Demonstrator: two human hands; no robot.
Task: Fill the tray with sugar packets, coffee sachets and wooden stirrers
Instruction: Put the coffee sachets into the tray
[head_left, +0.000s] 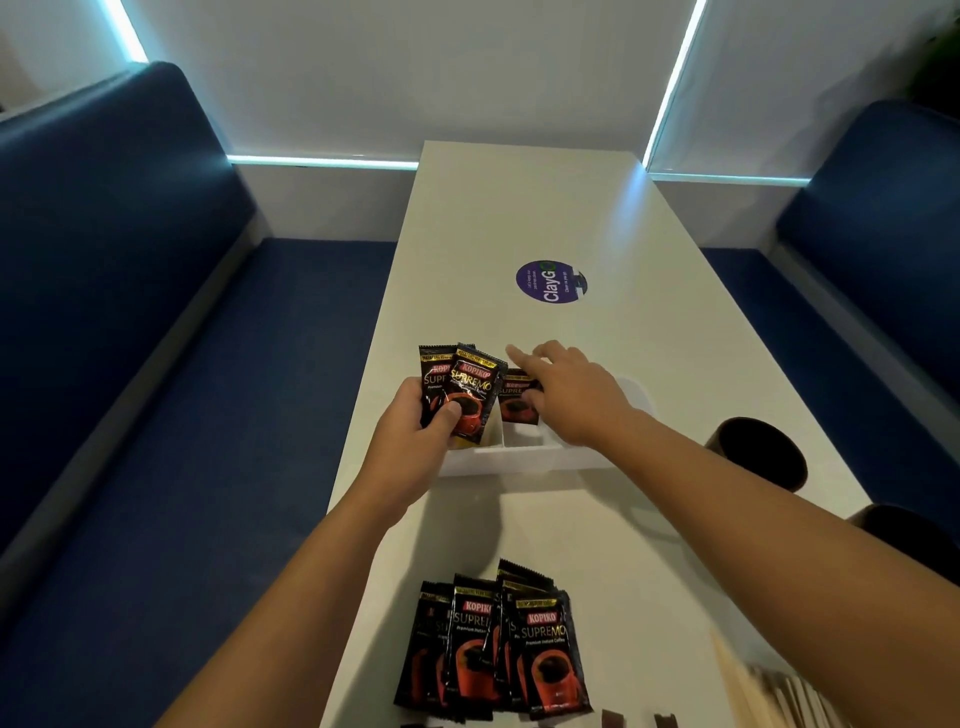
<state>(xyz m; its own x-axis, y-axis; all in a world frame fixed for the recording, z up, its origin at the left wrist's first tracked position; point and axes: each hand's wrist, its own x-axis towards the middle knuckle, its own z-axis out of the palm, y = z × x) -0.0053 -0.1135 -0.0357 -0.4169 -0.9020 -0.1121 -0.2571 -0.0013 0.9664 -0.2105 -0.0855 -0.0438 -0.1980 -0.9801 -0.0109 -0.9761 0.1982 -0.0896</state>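
Observation:
A white divided tray (524, 460) stands on the white table. My left hand (415, 431) grips two black Kopiko coffee sachets (462, 395) fanned upright over the tray's left end. My right hand (571, 395) reaches over the tray and pinches another coffee sachet (514, 402) that stands in a middle compartment, index finger stretched forward. Several more coffee sachets (493, 644) lie in a pile near the table's front edge. Pale wooden stirrers (748, 686) and small brown packets (613, 719) show at the bottom right, partly cut off.
Two dark brown cups (758, 452) (914, 540) stand at the table's right edge, close to my right forearm. A round purple sticker (550, 280) lies mid-table. Blue benches (156, 364) flank the table on both sides.

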